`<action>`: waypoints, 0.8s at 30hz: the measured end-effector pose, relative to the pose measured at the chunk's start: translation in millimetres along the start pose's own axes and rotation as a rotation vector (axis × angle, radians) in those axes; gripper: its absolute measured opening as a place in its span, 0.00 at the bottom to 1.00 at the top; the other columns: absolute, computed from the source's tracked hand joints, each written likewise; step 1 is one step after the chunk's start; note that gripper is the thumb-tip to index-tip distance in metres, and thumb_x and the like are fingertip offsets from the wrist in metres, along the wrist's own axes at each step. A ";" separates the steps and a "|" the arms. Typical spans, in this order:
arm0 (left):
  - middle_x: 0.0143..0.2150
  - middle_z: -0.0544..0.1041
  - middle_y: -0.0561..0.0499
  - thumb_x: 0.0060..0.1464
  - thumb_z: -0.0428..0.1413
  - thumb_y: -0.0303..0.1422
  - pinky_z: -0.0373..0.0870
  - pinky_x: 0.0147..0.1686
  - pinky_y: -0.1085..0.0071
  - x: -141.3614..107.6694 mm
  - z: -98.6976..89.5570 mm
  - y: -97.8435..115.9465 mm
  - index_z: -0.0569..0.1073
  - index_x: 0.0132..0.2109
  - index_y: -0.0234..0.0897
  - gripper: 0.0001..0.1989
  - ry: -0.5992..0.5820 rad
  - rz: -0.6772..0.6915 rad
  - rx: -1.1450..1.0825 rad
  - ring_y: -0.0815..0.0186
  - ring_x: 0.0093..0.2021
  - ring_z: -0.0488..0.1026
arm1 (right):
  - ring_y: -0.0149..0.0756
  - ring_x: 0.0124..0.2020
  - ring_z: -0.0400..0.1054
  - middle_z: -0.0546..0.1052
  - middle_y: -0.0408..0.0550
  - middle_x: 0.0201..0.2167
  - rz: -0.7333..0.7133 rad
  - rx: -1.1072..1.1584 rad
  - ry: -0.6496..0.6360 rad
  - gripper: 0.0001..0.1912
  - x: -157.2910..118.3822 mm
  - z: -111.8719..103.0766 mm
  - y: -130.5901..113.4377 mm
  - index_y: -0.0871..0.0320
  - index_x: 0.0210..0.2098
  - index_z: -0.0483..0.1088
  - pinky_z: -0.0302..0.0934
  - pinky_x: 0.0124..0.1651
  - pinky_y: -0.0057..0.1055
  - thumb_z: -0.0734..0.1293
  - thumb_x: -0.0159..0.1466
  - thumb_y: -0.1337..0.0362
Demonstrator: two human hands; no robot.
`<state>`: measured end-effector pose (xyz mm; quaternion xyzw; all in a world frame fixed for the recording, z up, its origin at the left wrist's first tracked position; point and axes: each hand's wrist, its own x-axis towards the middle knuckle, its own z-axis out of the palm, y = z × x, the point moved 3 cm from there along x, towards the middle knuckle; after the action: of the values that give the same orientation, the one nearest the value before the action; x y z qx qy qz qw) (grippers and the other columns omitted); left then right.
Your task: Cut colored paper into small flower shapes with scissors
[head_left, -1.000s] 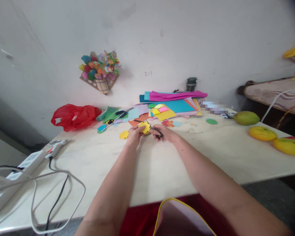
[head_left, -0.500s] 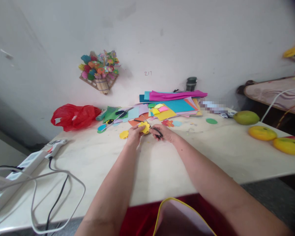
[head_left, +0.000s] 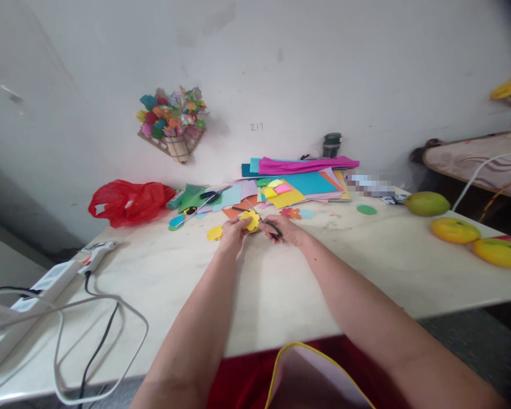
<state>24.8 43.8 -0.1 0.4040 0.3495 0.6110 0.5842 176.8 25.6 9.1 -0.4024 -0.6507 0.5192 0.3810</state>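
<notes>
"Our left hand (head_left: 234, 228) has its fingers closed on what?"

"We pinch 1 yellow paper flower (head_left: 251, 220) with it, held low over the middle of the table (head_left: 276, 289). Our right hand (head_left: 286, 228) grips the dark-handled scissors (head_left: 273, 229) just beside the flower; whether the blades are apart, we cannot tell."

"And close around us?"

"We have yellow cut pieces (head_left: 215, 233) to the left of our left hand, a red-orange paper flower (head_left: 292, 213) beyond the right, and a green oval piece (head_left: 367, 209) farther right."

"Past those?"

"We see a stack of coloured sheets (head_left: 313, 183) near the wall, with a 2nd pair of scissors (head_left: 210, 196) lying to its left, then a red plastic bag (head_left: 130, 201). Toward the right edge lie 3 fruits (head_left: 427, 204), 1 greenish and 2 yellow-orange."

"Above us?"

"A colourful bouquet (head_left: 174, 122) hangs on the wall."
</notes>
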 end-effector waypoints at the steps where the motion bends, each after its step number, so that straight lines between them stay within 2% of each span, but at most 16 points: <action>1: 0.27 0.78 0.47 0.31 0.66 0.28 0.72 0.35 0.66 0.1 0.0 0.1 0.75 0.26 0.31 0.10 -0.004 0.001 0.001 0.63 0.28 0.75 | 0.23 0.12 0.59 0.67 0.39 0.15 -0.001 -0.002 0.001 0.16 0.2 -0.1 0.3 0.59 0.26 0.63 0.43 0.11 0.19 0.68 0.56 0.53; 10: 0.27 0.78 0.46 0.32 0.65 0.28 0.72 0.34 0.67 -1.0 0.4 1.4 0.75 0.26 0.30 0.10 0.002 0.000 -0.010 0.65 0.27 0.75 | 0.24 0.14 0.62 0.69 0.40 0.18 -0.013 -0.006 -0.021 0.18 2.9 -1.3 6.2 0.59 0.27 0.63 0.46 0.11 0.20 0.67 0.58 0.50; 17: 0.27 0.78 0.46 0.31 0.66 0.29 0.71 0.36 0.66 -1.3 1.6 1.2 0.75 0.27 0.30 0.11 -0.011 -0.006 -0.001 0.64 0.27 0.75 | 0.23 0.13 0.60 0.68 0.40 0.16 -0.001 -0.029 0.001 0.17 0.9 -0.5 2.8 0.59 0.26 0.64 0.44 0.11 0.20 0.67 0.57 0.51; 24: 0.27 0.78 0.46 0.31 0.66 0.29 0.72 0.33 0.68 -0.2 0.4 0.5 0.76 0.26 0.31 0.10 -0.010 0.004 0.006 0.64 0.28 0.75 | 0.23 0.13 0.59 0.67 0.39 0.16 -0.003 -0.026 0.004 0.17 1.7 -0.3 2.9 0.59 0.26 0.63 0.44 0.11 0.20 0.68 0.56 0.52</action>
<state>25.0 43.5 0.5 0.4094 0.3474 0.6093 0.5835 176.8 27.7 6.4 -0.4075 -0.6571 0.5094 0.3777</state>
